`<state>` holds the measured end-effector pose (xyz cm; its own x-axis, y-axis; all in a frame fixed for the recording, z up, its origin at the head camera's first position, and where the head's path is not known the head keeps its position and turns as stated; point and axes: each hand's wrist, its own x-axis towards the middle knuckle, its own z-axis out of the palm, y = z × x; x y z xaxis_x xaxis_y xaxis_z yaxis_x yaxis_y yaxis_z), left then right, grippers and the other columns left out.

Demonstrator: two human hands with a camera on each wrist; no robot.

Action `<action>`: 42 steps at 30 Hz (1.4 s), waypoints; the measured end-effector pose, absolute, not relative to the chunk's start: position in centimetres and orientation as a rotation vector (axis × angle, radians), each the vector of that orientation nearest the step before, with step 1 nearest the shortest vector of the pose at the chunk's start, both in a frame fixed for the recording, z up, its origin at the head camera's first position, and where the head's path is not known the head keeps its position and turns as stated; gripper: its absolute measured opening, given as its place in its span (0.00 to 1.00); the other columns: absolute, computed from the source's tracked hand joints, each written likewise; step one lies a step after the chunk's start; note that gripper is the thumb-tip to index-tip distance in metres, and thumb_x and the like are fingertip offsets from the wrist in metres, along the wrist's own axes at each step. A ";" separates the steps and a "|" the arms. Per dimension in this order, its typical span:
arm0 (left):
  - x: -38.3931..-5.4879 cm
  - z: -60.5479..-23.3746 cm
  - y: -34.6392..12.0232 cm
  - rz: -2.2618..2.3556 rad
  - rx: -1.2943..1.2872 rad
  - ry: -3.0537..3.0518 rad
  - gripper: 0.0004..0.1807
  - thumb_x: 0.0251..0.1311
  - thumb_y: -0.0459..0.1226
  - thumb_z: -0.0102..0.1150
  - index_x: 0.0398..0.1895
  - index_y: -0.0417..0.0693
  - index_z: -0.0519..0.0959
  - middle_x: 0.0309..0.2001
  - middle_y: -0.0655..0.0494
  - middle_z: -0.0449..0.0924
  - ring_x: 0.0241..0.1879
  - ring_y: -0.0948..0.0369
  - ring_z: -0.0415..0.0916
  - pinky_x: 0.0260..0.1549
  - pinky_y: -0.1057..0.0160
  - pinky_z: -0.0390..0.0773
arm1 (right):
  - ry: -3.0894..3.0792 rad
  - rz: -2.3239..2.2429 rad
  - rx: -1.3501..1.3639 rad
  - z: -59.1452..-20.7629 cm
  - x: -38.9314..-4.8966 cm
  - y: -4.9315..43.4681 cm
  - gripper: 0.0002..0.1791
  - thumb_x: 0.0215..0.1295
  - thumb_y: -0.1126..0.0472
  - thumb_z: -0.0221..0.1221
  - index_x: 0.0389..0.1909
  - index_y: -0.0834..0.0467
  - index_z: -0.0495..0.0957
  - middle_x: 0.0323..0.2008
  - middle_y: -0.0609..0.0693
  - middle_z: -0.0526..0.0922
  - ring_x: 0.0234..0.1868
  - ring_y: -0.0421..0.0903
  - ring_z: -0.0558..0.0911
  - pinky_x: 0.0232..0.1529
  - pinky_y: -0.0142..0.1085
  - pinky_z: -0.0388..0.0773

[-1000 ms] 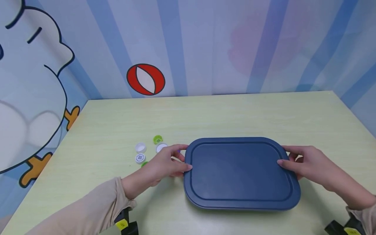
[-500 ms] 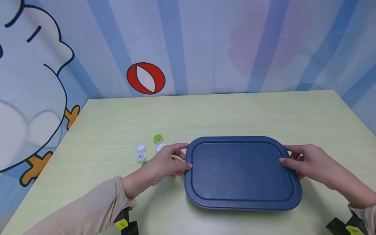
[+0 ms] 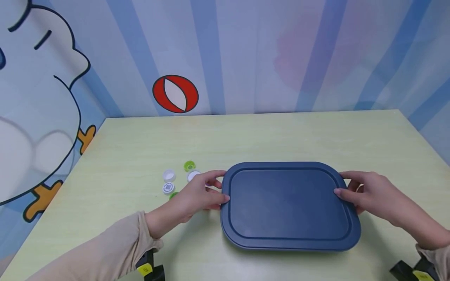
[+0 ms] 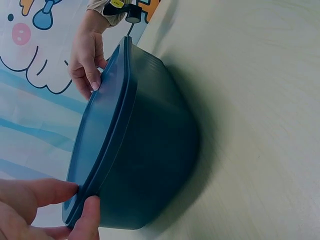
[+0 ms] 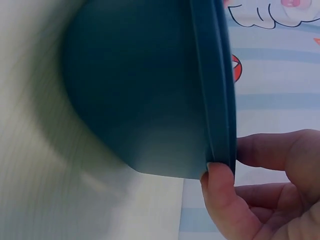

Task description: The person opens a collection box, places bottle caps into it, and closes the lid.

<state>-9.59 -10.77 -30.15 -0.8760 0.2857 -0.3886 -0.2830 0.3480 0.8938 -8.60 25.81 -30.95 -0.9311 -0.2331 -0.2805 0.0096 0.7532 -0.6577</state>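
A dark blue lidded storage box (image 4: pixel 150 135) is at the right of centre on the pale table, its flat lid (image 3: pixel 288 203) on top. At the lid's left edge my left hand (image 3: pixel 200 193) pinches the rim, thumb on the upper face and fingers beneath. My right hand (image 3: pixel 369 197) grips the opposite edge in much the same way. Both wrist views show fingertips on either side of the rim, with the right hand (image 5: pixel 270 185) close up in its own view. The lid sits against the box's walls; what is inside is hidden.
Several small round caps lie behind and left of my left hand, among them a green cap (image 3: pixel 189 166), a clear white cap (image 3: pixel 169 175) and a patterned white cap (image 3: pixel 168 188). Some are partly covered by that hand. A printed cloth wall (image 3: pixel 239 58) borders the table's far edge.
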 end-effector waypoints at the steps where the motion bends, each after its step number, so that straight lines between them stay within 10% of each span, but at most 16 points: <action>1: -9.6 -30.1 -10.8 1.551 0.005 2.139 0.33 0.54 0.26 0.61 0.65 0.46 0.66 0.43 0.46 0.69 0.31 0.58 0.75 0.32 0.61 0.81 | 2.612 -0.982 -0.172 -31.0 -8.6 25.8 0.33 0.66 0.58 0.55 0.62 0.76 0.57 0.30 0.54 0.76 0.25 0.46 0.80 0.24 0.36 0.79; 42: -14.3 -27.4 -10.3 1.499 0.070 2.224 0.33 0.59 0.30 0.57 0.68 0.45 0.61 0.45 0.44 0.69 0.42 0.54 0.75 0.44 0.54 0.78 | 2.563 -0.993 -0.248 -26.3 -14.0 26.5 0.33 0.68 0.59 0.53 0.63 0.77 0.54 0.33 0.57 0.75 0.28 0.49 0.82 0.31 0.39 0.81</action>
<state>-14.26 -10.34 -27.37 -0.8952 0.2889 -0.3394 -0.2063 0.4066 0.8900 -13.97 26.54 -26.32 -0.9125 -0.2949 -0.2835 -0.0269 0.7346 -0.6779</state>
